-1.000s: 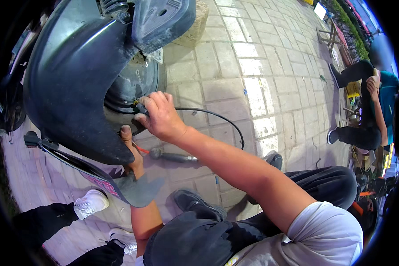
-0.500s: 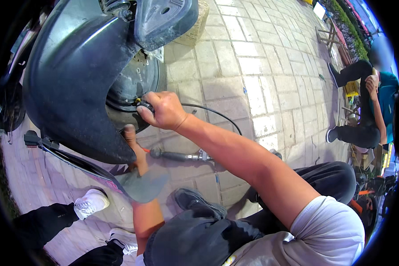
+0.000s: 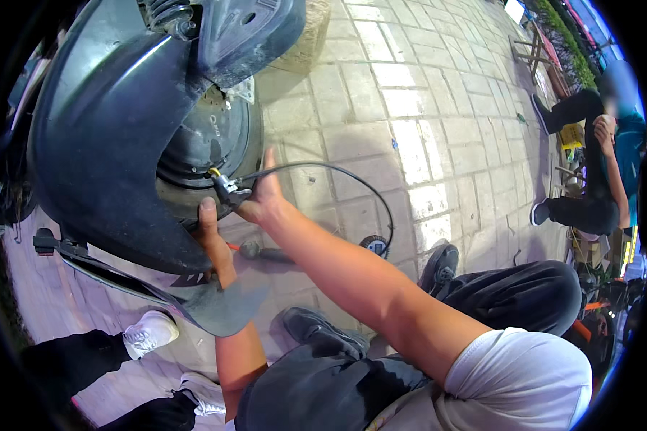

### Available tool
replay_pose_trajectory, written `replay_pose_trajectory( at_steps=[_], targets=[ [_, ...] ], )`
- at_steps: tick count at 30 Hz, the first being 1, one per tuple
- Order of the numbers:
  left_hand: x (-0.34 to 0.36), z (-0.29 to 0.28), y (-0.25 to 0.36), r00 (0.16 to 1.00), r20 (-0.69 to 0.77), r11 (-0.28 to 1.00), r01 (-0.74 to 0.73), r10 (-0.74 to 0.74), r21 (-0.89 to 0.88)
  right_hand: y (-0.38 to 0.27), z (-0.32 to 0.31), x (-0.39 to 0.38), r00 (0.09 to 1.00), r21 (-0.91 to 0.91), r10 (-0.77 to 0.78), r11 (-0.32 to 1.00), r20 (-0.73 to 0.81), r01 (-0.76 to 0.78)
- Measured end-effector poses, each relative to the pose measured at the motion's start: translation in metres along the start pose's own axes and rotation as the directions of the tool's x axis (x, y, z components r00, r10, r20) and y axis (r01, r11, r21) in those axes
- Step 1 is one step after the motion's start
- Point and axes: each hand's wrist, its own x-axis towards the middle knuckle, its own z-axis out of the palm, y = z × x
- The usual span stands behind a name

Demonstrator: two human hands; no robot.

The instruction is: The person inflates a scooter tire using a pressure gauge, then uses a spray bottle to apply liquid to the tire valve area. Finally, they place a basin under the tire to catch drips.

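Observation:
A scooter wheel with a black tire (image 3: 177,203) and dark hub (image 3: 205,136) sits under a large black fender (image 3: 97,136). On the valve is a metal air chuck (image 3: 227,186), joined to a thin black hose (image 3: 352,174) that loops right to a round dial gauge (image 3: 375,245). My left hand (image 3: 214,241) grips the tire's near edge, thumb on its sidewall and fingers hidden behind. My right hand (image 3: 264,192) is beside the tire and chuck with a finger stretched out; its thumb side is partly hidden behind the chuck.
A dark grip handle (image 3: 266,254) lies on the paving under my right forearm. A grey mudflap (image 3: 226,309) hangs over my left forearm. Another person's white shoes (image 3: 151,334) stand at lower left. Someone in a teal shirt (image 3: 629,158) sits at far right.
My right hand has let go of the chuck and moved down to the tire's side, fingers now straightened. The chuck stays on the valve. The gauge now shows beyond my forearm.

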Motion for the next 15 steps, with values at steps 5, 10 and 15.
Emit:
replay_pose_trajectory(
  at_steps=[5,10,15],
  targets=[
    [0.010,-0.003,0.005,0.999,-0.029,0.998,-0.035,0.036,0.054,0.008,0.002,0.023,0.993,0.064,-0.040,0.997,0.109,0.033],
    [0.014,-0.007,0.003,0.999,-0.039,0.997,-0.026,0.029,0.079,0.011,-0.001,0.023,0.996,0.084,-0.066,0.995,0.063,0.060],
    [0.017,-0.010,0.008,0.999,-0.030,0.995,-0.030,0.033,0.098,0.026,-0.003,0.028,0.997,0.042,-0.061,0.997,0.044,0.059]
  ],
)
